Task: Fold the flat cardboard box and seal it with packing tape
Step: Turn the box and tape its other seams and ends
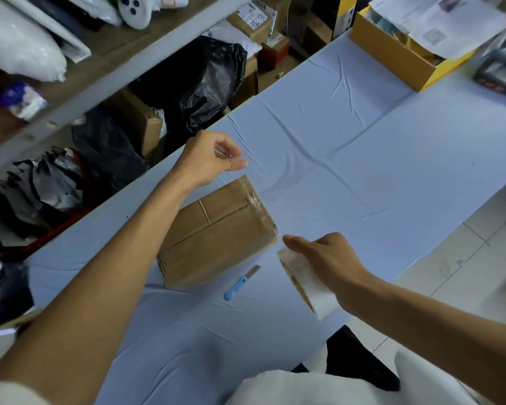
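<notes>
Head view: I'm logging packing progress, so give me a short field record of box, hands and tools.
box: folded, on the blue tablecloth, clear tape across one end
left hand: pinches what looks like a clear tape end, above the box
right hand: grips the tape roll beside the box
knife: blue handle, lying near the box, untouched

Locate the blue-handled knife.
In the head view, the knife lies on the tablecloth just in front of the cardboard box, left of the tape roll in the right hand.

box: matt brown cardboard | tape: glossy clear | tablecloth: creased cloth
</notes>
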The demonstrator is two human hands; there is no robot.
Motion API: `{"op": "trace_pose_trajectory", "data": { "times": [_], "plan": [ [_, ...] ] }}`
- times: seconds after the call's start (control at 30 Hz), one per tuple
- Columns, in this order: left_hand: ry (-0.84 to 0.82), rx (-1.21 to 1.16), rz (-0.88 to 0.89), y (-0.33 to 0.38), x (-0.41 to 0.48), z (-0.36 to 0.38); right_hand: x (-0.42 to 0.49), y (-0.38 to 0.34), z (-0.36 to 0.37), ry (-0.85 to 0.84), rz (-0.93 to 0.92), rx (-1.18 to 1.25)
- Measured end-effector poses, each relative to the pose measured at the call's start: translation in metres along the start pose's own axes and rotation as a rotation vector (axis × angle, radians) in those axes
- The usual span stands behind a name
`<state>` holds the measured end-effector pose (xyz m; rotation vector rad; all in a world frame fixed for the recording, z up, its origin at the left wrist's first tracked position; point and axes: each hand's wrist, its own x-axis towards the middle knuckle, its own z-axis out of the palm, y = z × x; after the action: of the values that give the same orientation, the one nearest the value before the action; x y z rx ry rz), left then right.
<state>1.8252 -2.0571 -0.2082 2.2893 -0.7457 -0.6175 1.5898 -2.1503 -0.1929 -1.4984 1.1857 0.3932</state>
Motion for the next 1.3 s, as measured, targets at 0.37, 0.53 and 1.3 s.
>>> {"op": "trace_pose_trajectory", "data": {
  "times": [0.37,0.53,1.3],
  "plan": [
    [-0.016,-0.01,-0.043,-0.006,-0.002,-0.005,0.016,0.001,0.003,0.019,-0.012,-0.029],
    [-0.017,0.008,-0.066,-0.006,-0.004,0.002,0.024,0.006,0.006,0.011,-0.01,-0.04],
    [-0.044,0.051,0.054,0.004,-0.03,0.028,0.05,0.013,0.012,0.007,-0.052,-0.055]
  ]
}}
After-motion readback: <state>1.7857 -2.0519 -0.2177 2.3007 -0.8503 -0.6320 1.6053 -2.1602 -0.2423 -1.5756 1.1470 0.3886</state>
